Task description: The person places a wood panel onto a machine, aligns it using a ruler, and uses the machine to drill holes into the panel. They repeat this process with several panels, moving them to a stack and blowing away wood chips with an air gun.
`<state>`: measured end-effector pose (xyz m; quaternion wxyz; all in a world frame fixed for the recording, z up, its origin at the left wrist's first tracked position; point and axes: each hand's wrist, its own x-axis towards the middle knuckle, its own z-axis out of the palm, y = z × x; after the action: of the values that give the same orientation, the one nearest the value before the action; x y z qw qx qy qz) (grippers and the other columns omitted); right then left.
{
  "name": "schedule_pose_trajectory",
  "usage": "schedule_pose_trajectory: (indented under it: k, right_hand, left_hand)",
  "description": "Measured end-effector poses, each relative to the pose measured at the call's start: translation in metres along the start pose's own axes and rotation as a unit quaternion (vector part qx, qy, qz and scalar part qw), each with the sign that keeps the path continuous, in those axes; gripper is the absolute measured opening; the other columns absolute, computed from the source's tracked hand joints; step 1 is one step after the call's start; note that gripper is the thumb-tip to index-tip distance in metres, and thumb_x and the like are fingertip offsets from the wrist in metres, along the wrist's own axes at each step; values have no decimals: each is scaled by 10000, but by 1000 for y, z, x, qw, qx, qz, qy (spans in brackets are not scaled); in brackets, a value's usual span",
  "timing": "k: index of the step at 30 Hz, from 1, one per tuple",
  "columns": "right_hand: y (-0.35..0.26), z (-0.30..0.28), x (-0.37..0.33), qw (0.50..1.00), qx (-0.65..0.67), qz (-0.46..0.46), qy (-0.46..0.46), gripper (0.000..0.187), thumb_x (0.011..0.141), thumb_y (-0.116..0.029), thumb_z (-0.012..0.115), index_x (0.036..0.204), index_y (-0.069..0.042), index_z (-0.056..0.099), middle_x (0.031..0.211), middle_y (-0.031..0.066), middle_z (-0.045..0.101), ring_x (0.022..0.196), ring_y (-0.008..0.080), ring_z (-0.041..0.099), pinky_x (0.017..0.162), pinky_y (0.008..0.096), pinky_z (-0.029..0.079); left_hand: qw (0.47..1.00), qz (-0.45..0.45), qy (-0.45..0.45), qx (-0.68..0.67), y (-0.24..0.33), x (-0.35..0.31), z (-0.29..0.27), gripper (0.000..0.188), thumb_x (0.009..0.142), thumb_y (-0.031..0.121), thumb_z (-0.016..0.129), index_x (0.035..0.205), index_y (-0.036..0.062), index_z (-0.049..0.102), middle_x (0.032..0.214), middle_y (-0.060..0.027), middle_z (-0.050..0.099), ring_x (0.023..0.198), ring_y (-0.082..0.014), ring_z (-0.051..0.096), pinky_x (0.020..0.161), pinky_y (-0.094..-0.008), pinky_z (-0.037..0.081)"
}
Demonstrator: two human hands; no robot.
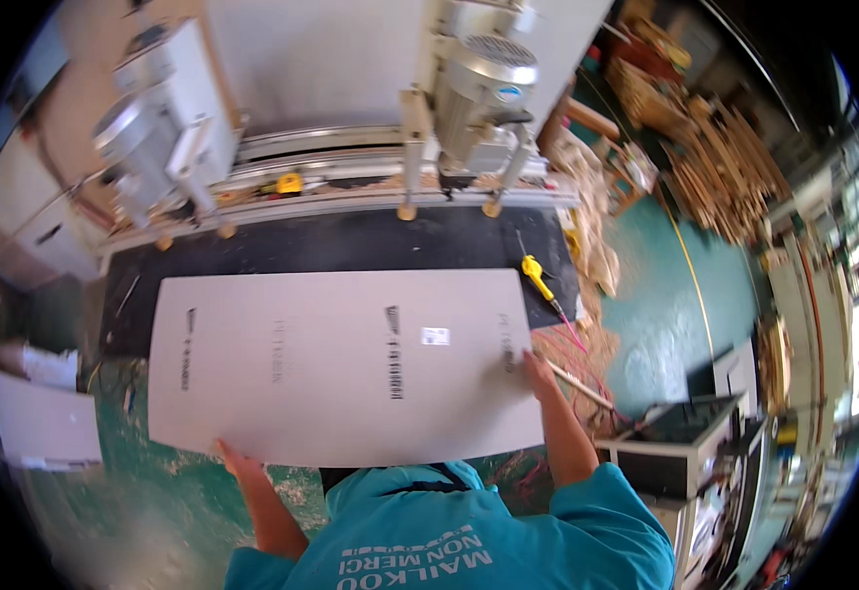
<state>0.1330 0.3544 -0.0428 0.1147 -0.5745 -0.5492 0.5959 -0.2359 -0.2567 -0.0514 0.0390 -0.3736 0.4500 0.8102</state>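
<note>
A large pale grey panel (321,374) with dark print and a small white label (435,336) is spread out in front of me, its far part over the black machine table (351,236). My left hand (238,460) grips the near edge toward the left corner, fingers hidden beneath. At the right edge my right hand (538,374) is closed round the panel, thumb on top. A yellow air blow gun (538,277) lies on the table just past the panel's far right corner.
Two grey motors (488,93) (140,138) stand over the table's far side, above round clamp feet (407,211). A yellow tape measure (290,184) rests on the rail. A red hose (577,339) trails right beside a cabinet (665,462). Timber (719,182) is piled at the far right.
</note>
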Motion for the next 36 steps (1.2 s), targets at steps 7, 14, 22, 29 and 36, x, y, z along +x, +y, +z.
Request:
schedule_pose_trajectory:
  k: [7,14,22,29,36]
  right_hand:
    - [-97,-29,61,832,-462,-259,164,763,733,-267,766,1402,-87,447,1328,207,519,1221,399,503,1002,490,442]
    - [-166,-37,153,735,-633,-205,134,724,740,-215,651,1419,-147,408,1268,122,557,1221,296,536,1075,524,321]
    - [-122,-184,62,836,-465,-47,-286,373,891,-418,654,1007,-63,658,729,29,624,716,154,610,673,364,494]
    - [-149,-238,-3,906,-256,-61,-330,369,915,-405,644,946,-37,655,665,27,607,594,111,555,526,323,463]
    - [-89,-275,14,889,-370,30,-269,361,887,-379,666,982,-32,641,797,73,650,723,162,644,628,356,502]
  left_hand:
    - [990,-36,-26,135,-30,27,58,705,946,512,584,1382,-23,439,1360,-171,530,1141,-366,582,936,-542,521]
    - [975,-69,12,213,-81,-13,78,603,942,498,592,1351,64,503,1298,-121,588,1165,-316,582,966,-490,504]
    - [982,-68,-3,178,-291,-238,135,501,897,243,693,1338,167,468,1194,-81,604,1022,-243,633,762,-399,556]
    - [978,-96,-34,181,-310,-251,139,438,868,192,717,1251,165,507,1120,-51,609,922,-197,646,605,-306,516]
    - [951,-165,-74,250,-339,-301,145,301,900,231,690,1169,178,566,926,-4,653,717,-141,644,543,-272,513]
